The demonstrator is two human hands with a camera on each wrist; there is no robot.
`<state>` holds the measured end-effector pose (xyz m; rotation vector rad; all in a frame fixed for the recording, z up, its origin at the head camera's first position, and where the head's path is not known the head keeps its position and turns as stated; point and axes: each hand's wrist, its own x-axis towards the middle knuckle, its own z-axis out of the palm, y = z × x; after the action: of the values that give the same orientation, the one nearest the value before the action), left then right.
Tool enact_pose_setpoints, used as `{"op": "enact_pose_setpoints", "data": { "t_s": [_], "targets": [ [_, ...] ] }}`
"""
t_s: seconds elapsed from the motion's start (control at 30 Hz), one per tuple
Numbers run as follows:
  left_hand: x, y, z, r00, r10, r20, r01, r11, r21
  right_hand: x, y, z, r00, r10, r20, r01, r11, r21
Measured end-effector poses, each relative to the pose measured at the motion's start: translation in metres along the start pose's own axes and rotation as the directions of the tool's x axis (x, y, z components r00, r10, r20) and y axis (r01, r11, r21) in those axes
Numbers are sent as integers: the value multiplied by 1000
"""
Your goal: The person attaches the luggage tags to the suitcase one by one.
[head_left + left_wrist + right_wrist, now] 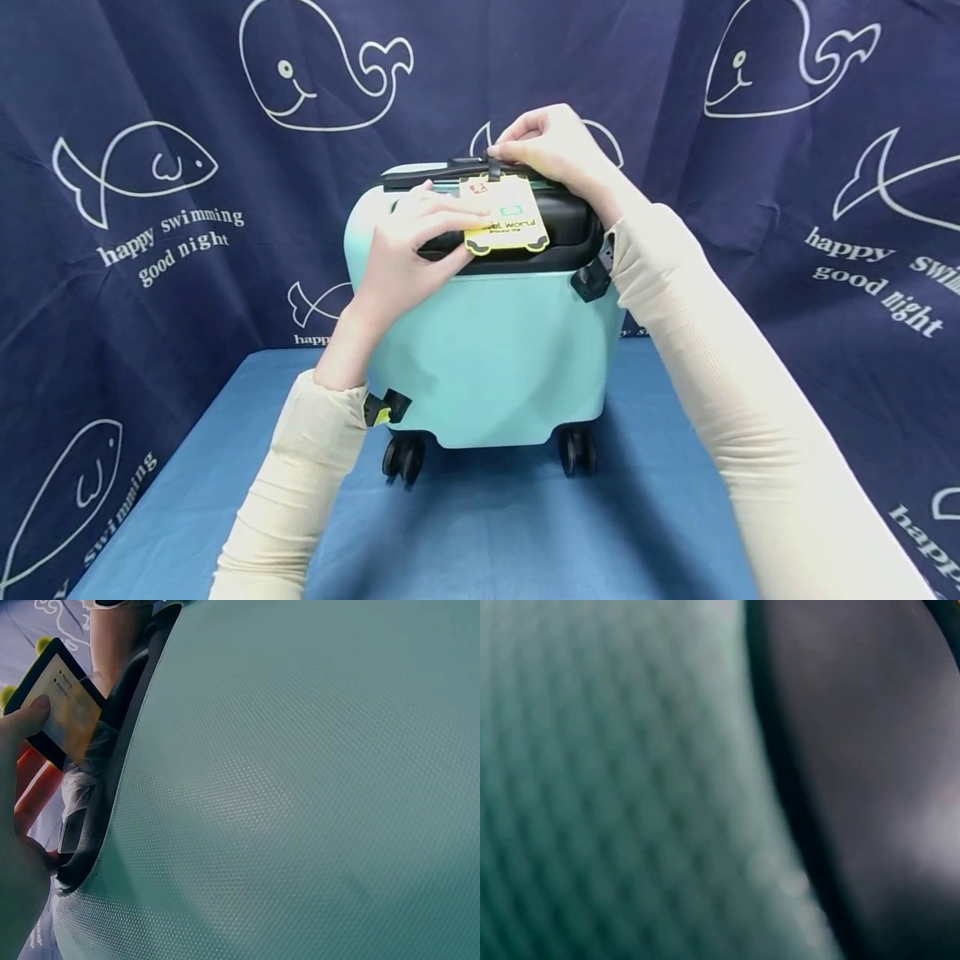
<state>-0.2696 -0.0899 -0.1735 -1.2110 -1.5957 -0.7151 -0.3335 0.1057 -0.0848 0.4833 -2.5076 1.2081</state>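
A mint-green suitcase (495, 358) stands upright with a black recessed panel (573, 217) at its top. My left hand (412, 242) pinches a yellow-edged luggage tag (517, 212) in front of that panel. The left wrist view shows the thumb on the tag's card side (67, 701), with fingers behind it. Up at the black carry handle (420, 177), my right hand (555, 150) pinches the tag's short black strap (493, 169) between thumb and fingertips. Only the blurred green shell (615, 780) and dark panel (855, 750) fill the right wrist view; the hand is outside it.
Black caster wheels (405, 458) carry the suitcase on a blue cloth-covered table (487, 533). Behind and at both sides hangs a navy curtain (465, 50) with white whales, fish and lettering. Clear plastic film (97, 750) clings near the handle.
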Motion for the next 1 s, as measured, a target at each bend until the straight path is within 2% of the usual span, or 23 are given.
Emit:
{"op": "enact_pose_setpoints", "data": {
  "t_s": [0.3,0.5,0.63,0.83,1.0],
  "targets": [
    [1,-3,5,1000,-4,-2,4,1000,5,2,4,-1,999,-36,18,35,998,51],
    [0,-3,8,999,-43,4,43,999,-1,1,6,0,996,-84,13,83,995,55],
    [-1,-4,12,997,-75,-7,75,997,-31,1,8,-1,993,-119,1,119,993,7],
    [0,-4,16,996,-93,-12,92,992,-89,-1,8,-8,978,-201,-59,191,971,-141],
    [-3,3,8,996,-91,-16,90,993,-71,-18,10,-20,966,-222,-131,199,965,-169]
  ]
}}
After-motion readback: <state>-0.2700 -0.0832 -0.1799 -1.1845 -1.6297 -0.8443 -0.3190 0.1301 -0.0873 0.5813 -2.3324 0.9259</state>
